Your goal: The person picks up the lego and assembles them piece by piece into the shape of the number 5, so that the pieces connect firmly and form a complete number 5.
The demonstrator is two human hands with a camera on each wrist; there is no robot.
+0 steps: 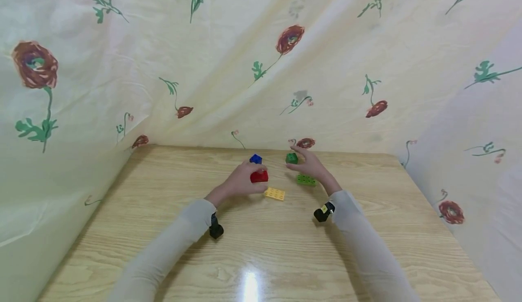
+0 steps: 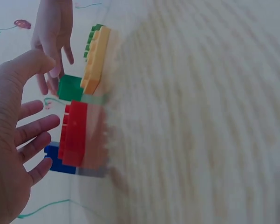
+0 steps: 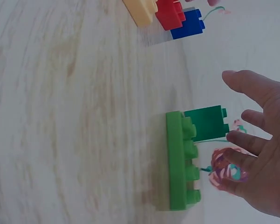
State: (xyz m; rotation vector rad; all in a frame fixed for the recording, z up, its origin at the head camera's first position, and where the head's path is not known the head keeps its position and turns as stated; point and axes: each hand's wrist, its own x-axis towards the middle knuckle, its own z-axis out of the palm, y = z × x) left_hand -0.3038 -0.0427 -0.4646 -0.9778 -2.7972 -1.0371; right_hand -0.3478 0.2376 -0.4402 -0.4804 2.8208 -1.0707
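Observation:
My left hand [image 1: 241, 179] hovers over a red brick [image 1: 259, 176], its thumb and fingers spread apart with nothing between them. Just behind the red one is a blue brick [image 1: 255, 159], partly hidden by it in the left wrist view. A yellow brick [image 1: 275, 194], flat and studded, lies in front of the left fingers. On the other side, my right hand [image 1: 311, 164] reaches beside a dark green brick [image 1: 291, 158], fingers parted and holding nothing. Under that wrist lies a long light green brick [image 3: 176, 161]. Whether either hand touches a brick is hard to tell.
The bricks are grouped toward the back of a wooden table [image 1: 261, 238]. A flowered cloth [image 1: 228, 66] hangs along the back edge and both sides. Black wrist cameras sit below each cuff, the left one [image 1: 216, 227] near the tabletop.

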